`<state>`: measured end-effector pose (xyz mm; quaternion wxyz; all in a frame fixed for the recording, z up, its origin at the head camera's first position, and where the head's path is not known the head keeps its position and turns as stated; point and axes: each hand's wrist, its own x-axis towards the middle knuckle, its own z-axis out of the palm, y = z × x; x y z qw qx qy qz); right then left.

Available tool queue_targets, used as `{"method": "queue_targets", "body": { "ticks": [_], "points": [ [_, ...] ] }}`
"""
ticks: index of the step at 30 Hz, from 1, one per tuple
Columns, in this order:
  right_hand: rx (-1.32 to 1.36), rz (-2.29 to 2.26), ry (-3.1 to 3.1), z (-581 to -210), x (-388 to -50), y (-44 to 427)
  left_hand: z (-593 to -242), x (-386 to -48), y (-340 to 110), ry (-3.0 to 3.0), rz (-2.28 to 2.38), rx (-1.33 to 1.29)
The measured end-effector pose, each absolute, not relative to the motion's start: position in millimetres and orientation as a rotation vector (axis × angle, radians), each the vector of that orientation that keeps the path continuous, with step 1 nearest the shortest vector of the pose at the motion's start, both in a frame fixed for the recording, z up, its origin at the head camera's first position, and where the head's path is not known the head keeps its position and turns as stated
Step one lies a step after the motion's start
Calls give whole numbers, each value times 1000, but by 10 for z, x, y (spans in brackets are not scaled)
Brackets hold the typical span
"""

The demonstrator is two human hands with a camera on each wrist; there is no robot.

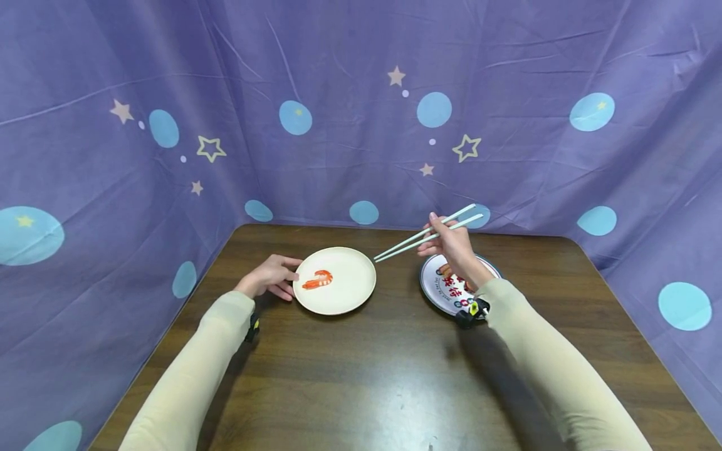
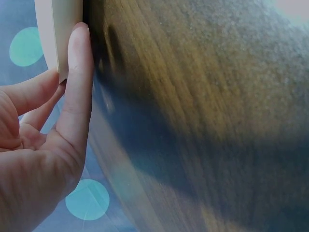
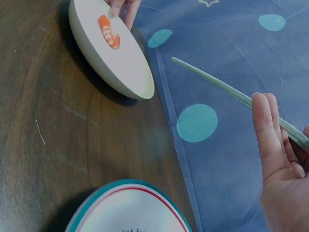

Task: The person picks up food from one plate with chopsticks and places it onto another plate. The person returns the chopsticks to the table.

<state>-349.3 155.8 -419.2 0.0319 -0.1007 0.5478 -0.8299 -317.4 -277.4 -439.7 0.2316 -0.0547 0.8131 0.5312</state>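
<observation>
My left hand holds the left rim of a cream plate, thumb on the rim and fingers at its side and underside. On that plate, toward its left, lies an orange-and-white shrimp. In my right hand is a pair of pale green chopsticks, their tips together just right of the cream plate and pointing left. Nothing is pinched between the tips. Below the right hand sits a printed plate with red characters and a dark rim; brownish food-like pieces show on it, partly covered by the hand and forearm.
Both plates are over a brown wooden table. A purple curtain with stars and blue dots hangs behind the table and along its sides. Each wrist carries a small black device, such as the right wrist camera.
</observation>
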Motion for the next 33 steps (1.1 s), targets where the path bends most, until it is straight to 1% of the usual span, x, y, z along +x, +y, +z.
{"method": "queue_targets", "body": {
  "ticks": [18, 33],
  "points": [
    [-271, -2592, 1693, -4115, -3438, 1848, -4383, -3163, -2768, 2249, 1448, -164],
    [-257, -2605, 1669, -4164, -3408, 2047, -4405, -3165, -2765, 2245, 1449, -147]
  ]
}}
